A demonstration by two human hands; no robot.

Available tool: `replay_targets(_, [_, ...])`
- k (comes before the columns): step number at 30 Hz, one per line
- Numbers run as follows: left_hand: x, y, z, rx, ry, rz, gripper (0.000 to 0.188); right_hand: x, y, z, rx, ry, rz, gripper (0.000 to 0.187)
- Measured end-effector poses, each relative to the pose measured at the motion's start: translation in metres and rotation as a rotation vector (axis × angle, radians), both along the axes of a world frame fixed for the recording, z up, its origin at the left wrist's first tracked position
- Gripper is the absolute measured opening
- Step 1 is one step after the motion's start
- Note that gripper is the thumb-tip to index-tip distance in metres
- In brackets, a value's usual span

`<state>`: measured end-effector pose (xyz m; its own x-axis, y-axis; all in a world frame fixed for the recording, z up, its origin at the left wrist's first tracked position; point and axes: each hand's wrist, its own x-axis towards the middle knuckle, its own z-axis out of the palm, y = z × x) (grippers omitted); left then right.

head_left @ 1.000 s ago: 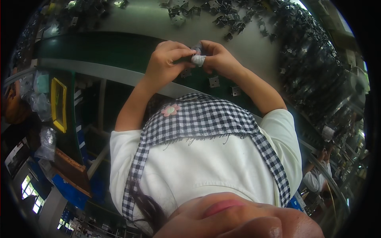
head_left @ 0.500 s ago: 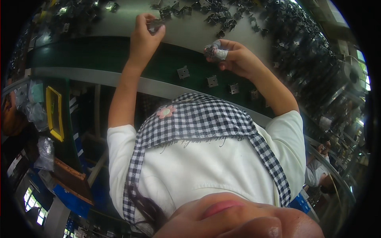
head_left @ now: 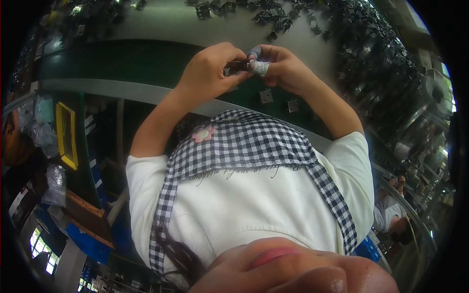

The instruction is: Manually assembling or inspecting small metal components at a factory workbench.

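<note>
My left hand pinches a small dark metal bracket, mostly hidden between its thumb and fingers. My right hand, with pale wrapping on its thumb and a finger, meets it at the fingertips. Its fingers are closed against the bracket's right end; whether they also hold a separate small part cannot be made out. Just below the hands, on the green work surface, lie a square metal bracket with holes and another bracket to its right.
Loose dark brackets lie scattered along the far side of the pale tabletop, with a big heap at the far right. A grey metal edge runs along the bench front. To the right, another person sits nearby.
My left hand has come right and nearer from the far brackets, carrying one bracket to my right hand. My right hand has shifted slightly left, and the fingertips of both now meet.
</note>
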<state>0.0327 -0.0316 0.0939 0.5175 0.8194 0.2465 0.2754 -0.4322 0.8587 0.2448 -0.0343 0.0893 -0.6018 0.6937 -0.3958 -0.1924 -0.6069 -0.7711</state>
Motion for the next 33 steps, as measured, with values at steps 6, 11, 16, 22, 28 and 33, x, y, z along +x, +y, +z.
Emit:
replay_targets(6, [-0.003, 0.018, -0.012, 0.320, 0.173, -0.070, 0.033, -0.013, 0.003, -0.009, 0.327, -0.401, -0.134, 0.023])
replay_targets(11, [-0.018, -0.005, -0.020, -0.085, 0.134, 0.022, 0.062, -0.011, 0.003, -0.001, 0.347, -0.296, -0.217, 0.023])
replay_targets(16, [-0.012, -0.003, -0.036, 0.039, 0.009, 0.262, 0.038, -0.018, 0.004, -0.005, 0.382, -0.422, -0.124, 0.021])
replay_targets(22, [-0.008, -0.011, -0.042, -0.038, -0.131, 0.347, 0.032, -0.018, 0.014, -0.006, 0.225, -0.369, -0.153, 0.026])
replay_targets(28, [-0.008, -0.021, -0.036, -0.108, -0.311, 0.180, 0.034, -0.032, 0.007, -0.017, -0.133, -0.068, -0.083, 0.035])
replay_targets(33, [-0.009, -0.026, -0.032, -0.007, -0.289, 0.186, 0.036, -0.035, 0.001, -0.012, -0.035, -0.062, -0.143, 0.035])
